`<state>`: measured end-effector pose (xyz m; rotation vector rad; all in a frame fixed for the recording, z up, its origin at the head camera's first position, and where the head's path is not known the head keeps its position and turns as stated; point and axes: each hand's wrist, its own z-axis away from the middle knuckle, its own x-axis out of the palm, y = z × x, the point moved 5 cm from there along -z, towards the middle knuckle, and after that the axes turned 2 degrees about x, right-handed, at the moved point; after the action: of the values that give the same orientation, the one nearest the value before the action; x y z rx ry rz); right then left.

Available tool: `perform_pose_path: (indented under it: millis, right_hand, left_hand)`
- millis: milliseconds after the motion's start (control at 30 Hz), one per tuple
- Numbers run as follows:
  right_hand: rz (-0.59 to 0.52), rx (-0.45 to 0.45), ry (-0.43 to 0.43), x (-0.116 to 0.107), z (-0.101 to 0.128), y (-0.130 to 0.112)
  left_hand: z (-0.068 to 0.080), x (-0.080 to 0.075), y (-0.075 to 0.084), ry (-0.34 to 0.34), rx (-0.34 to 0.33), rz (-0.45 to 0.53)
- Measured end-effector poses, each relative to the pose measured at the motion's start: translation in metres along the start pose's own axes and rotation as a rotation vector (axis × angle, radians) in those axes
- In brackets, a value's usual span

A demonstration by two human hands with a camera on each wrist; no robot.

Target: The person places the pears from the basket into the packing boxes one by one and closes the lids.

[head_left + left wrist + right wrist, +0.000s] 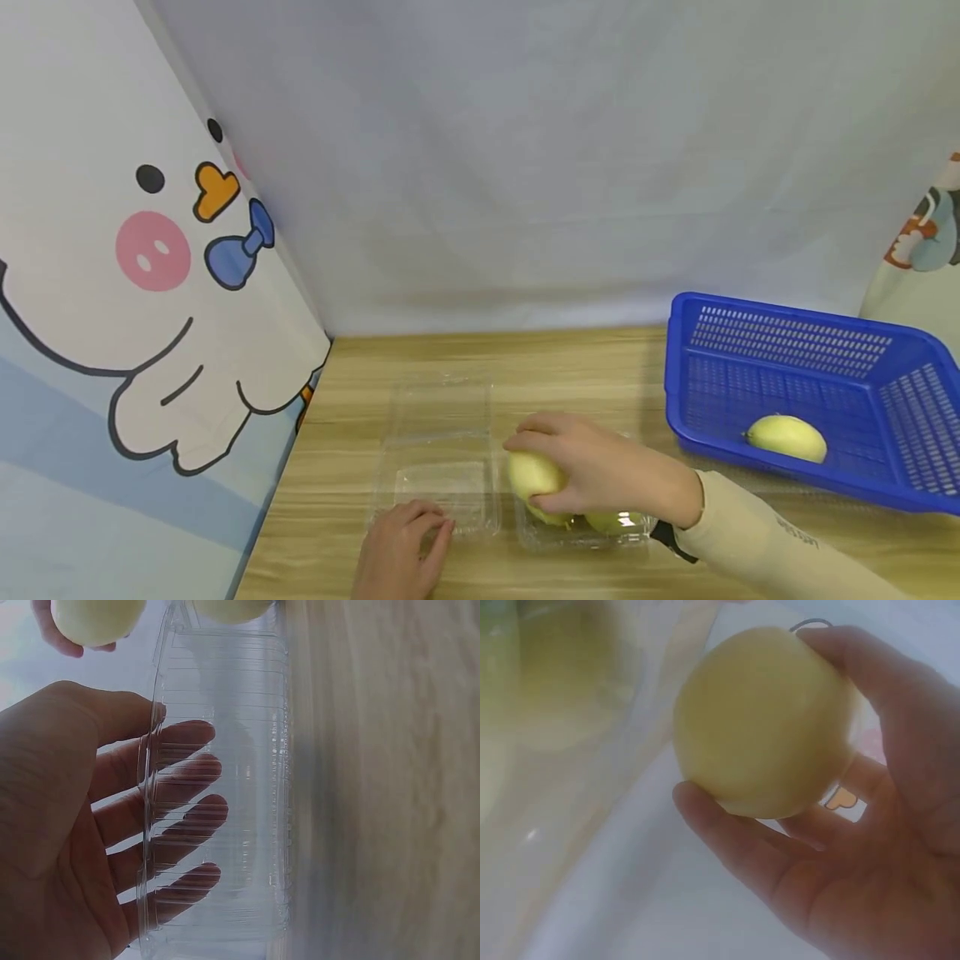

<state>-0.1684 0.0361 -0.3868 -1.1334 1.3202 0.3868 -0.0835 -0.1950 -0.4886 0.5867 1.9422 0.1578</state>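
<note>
My right hand (581, 467) grips a pale yellow, smooth round fruit (765, 724), thumb on one side and fingers on the other. It is held above a clear plastic box (585, 543), where more pale yellow fruit (611, 522) lies, partly hidden by the hand. To the left lies an opened-out clear plastic part (442, 425), bare of fruit; whether it is joined to the box I cannot tell. At its near edge, my left hand (82, 817) pinches the clear wall, the thumb on the rim and the other fingers showing through the plastic.
A blue slotted basket (795, 312) stands at the right on the wooden table (322, 483), with one pale yellow fruit (787, 438) inside. A pale cloth (525, 167) hangs along the table's back edge, and a cartoon-printed cloth (90, 250) hangs at the left.
</note>
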Motion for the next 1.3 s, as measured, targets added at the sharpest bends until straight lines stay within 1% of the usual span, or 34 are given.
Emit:
perform_pose_path:
  millis: [133, 267, 433, 533, 767, 900, 967, 1067, 1300]
  right_hand:
    - [-0.033, -0.007, -0.016, 0.014, -0.008, -0.002]
    - [-0.018, -0.008, -0.020, 0.025, -0.013, -0.004]
    - [-0.045, 0.021, -0.056, 0.033, -0.019, -0.007]
    - [-0.055, 0.017, -0.060, 0.036, -0.022, -0.009]
    - [-0.025, 0.014, -0.067, 0.047, -0.029, -0.013]
    - [0.008, -0.023, -0.049, 0.055, -0.035, -0.014]
    - [0.020, -0.026, -0.047, 0.057, -0.038, -0.014]
    - [0.020, -0.013, -0.056, 0.060, -0.041, -0.014]
    - [-0.032, 0.041, -0.052, 0.064, -0.043, -0.008]
  left_hand:
    - [-0.001, 0.001, 0.000, -0.010, 0.001, -0.010]
    - [-0.001, 0.003, 0.000, -0.022, 0.001, -0.010]
    - [0.001, 0.004, 0.001, -0.007, 0.014, -0.014]
    - [0.001, 0.004, 0.002, -0.001, 0.019, -0.015]
    - [0.001, 0.004, 0.002, -0.013, 0.012, -0.014]
    - [0.001, 0.006, 0.002, -0.019, 0.007, -0.010]
    - [0.001, 0.006, 0.001, -0.024, 0.006, -0.005]
    - [0.002, 0.007, 0.000, -0.032, 0.009, 0.002]
    - [0.001, 0.006, 0.001, -0.034, 0.006, 0.005]
